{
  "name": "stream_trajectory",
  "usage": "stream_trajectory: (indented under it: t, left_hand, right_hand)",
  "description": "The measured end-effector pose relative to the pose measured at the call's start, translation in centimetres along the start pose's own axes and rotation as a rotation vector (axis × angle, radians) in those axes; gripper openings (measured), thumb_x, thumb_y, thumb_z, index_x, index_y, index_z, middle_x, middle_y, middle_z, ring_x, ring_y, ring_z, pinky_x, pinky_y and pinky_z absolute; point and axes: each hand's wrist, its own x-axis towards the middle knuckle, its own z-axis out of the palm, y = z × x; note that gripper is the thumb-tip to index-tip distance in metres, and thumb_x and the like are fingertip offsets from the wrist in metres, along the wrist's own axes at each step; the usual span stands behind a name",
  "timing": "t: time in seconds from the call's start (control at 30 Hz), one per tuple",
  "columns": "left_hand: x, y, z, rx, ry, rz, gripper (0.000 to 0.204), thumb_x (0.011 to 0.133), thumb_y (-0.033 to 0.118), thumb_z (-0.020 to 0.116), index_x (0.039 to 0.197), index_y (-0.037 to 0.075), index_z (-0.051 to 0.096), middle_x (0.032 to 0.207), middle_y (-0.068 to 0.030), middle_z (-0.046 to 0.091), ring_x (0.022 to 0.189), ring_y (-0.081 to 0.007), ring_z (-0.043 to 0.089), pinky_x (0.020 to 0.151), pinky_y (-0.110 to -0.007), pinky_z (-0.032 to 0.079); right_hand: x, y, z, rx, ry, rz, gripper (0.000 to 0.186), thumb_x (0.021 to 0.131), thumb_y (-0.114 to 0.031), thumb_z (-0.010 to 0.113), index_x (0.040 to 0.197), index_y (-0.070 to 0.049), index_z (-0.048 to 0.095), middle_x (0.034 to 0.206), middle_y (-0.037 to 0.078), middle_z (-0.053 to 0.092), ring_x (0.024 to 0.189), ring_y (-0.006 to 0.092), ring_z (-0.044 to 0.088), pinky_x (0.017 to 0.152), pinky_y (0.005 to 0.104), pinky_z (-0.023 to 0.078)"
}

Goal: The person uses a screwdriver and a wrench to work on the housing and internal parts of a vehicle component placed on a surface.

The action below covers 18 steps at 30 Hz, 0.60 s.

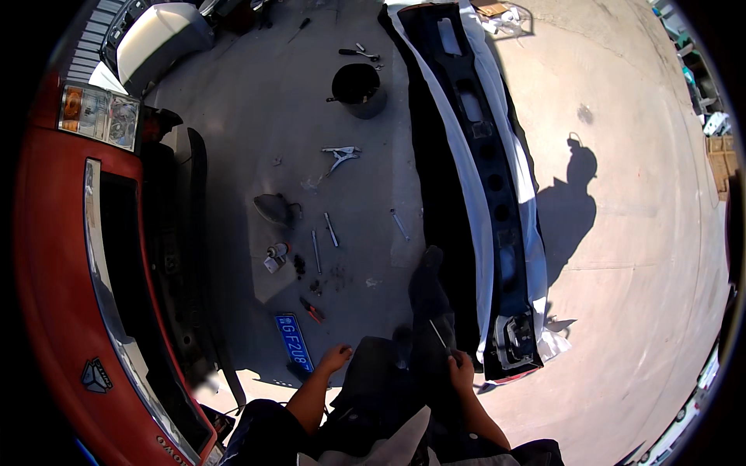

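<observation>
My right hand (pixel 460 370) is closed around the end of a slim tool with a straight, bright metal shaft (pixel 438 334). Its grip is hidden inside my fingers, so the exact kind does not show. The shaft points forward and a little left, over my right leg. Just right of that hand lies a long dark bumper (pixel 497 203) on white wrapping, its near end beside my wrist. My left hand (pixel 336 358) hovers left of my knee with its fingers curled in; whatever may be in them is hidden. Near it lie a blue license plate (pixel 292 339) and red-handled pliers (pixel 311 310).
On the floor ahead are a black bucket (pixel 359 90), locking pliers (pixel 340 156), a ratchet (pixel 359 54), metal bars (pixel 316 252) and a small can (pixel 277 252). A red truck front (pixel 58 256) stands along the left. White wrapping (pixel 528 233) edges the bumper.
</observation>
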Motion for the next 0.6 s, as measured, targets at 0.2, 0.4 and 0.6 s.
stream_trajectory:
  t: [0.2, 0.4, 0.6]
  left_hand:
    - [9.8, 25.3, -10.3, 0.185, 0.178, 0.137, 0.04, 0.1, 0.036, 0.06, 0.129, 0.008, 0.063, 0.115, -0.0153, 0.071, 0.108, -0.0294, 0.067, 0.092, -0.04, 0.051]
    - [16.0, 45.8, -20.7, 0.186, 0.188, 0.32, 0.034, 0.103, 0.03, 0.058, 0.127, 0.008, 0.063, 0.115, -0.0141, 0.07, 0.105, -0.0271, 0.067, 0.091, -0.039, 0.052]
    - [32.9, 53.5, -31.1, 0.48, 0.283, 0.325, 0.028, 0.101, 0.027, 0.059, 0.12, 0.007, 0.065, 0.112, -0.0134, 0.069, 0.102, -0.0274, 0.068, 0.088, -0.039, 0.053]
  right_hand:
    - [7.6, -13.6, -4.7, 0.238, -0.131, 0.284, 0.034, 0.099, -0.015, 0.061, 0.129, -0.001, 0.058, 0.105, 0.012, 0.07, 0.088, 0.0165, 0.067, 0.078, 0.03, 0.053]
    - [12.7, -21.1, -5.3, 0.185, -0.101, 0.365, 0.033, 0.098, -0.016, 0.063, 0.127, 0.0, 0.061, 0.108, 0.012, 0.07, 0.09, 0.0169, 0.067, 0.08, 0.031, 0.053]
    - [16.0, -27.4, -1.0, 0.129, 0.058, 0.51, 0.033, 0.097, -0.018, 0.065, 0.125, 0.0, 0.063, 0.091, 0.009, 0.07, 0.074, 0.0121, 0.063, 0.067, 0.0274, 0.05]
